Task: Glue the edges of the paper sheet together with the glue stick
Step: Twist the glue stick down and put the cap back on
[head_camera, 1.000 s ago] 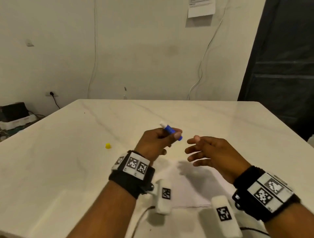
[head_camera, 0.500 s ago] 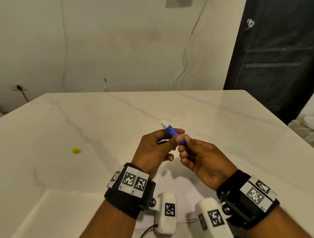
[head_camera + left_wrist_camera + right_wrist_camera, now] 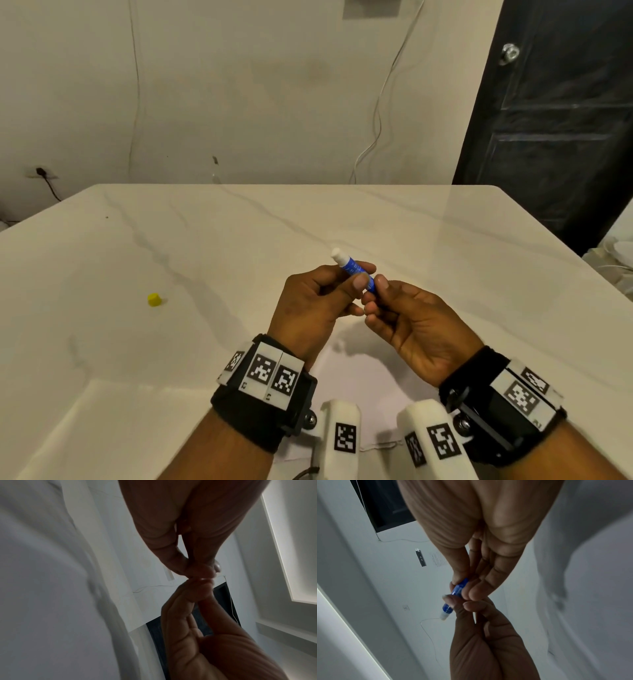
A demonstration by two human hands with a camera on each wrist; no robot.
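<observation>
A blue glue stick (image 3: 354,268) with its white tip bare points up and to the left, held in the air above the table. My left hand (image 3: 356,277) grips its middle between thumb and fingers. My right hand (image 3: 375,293) pinches its lower end. In the right wrist view the glue stick (image 3: 453,596) runs between the right hand (image 3: 464,586) above and the left hand (image 3: 458,603) below. The left wrist view shows only the two sets of fingertips meeting; the stick is hidden there. The white paper sheet (image 3: 363,390) lies flat on the table under my hands.
A small yellow cap (image 3: 154,299) lies on the white marble table (image 3: 239,240), off to the left. A dark door (image 3: 555,120) stands at the right behind the table. Cables hang on the far wall.
One second ago my right hand was open and apart from the stick. It has moved in and now pinches the stick's lower end. The left hand keeps its hold.
</observation>
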